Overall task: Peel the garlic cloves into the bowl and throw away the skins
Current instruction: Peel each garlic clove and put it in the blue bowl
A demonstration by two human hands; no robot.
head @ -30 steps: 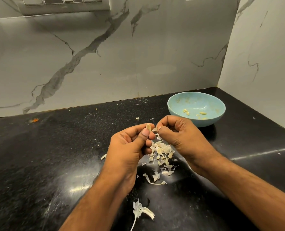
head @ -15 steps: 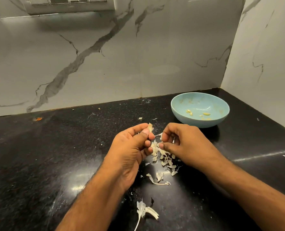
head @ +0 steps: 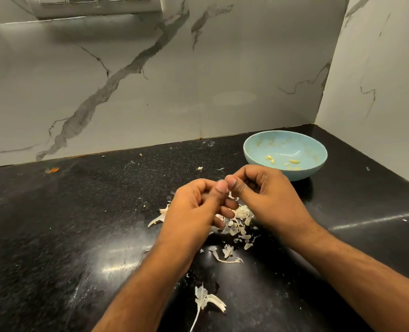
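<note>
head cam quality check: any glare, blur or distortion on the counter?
Head view: glare patch on the black counter beside the left forearm, bright streak at right; wide-angle bend in the wall edges; left hand and right hand slightly soft; bowl evenly lit.

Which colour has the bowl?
Light blue bowl, seen in the head view.

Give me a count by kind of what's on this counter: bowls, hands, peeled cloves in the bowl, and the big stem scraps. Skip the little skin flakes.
Bowl: 1
Hands: 2, left hand and right hand
Peeled cloves in the bowl: about 4 pieces, small and hard to separate
Stem scraps: 2, one near, one left
Total: about 9
</note>
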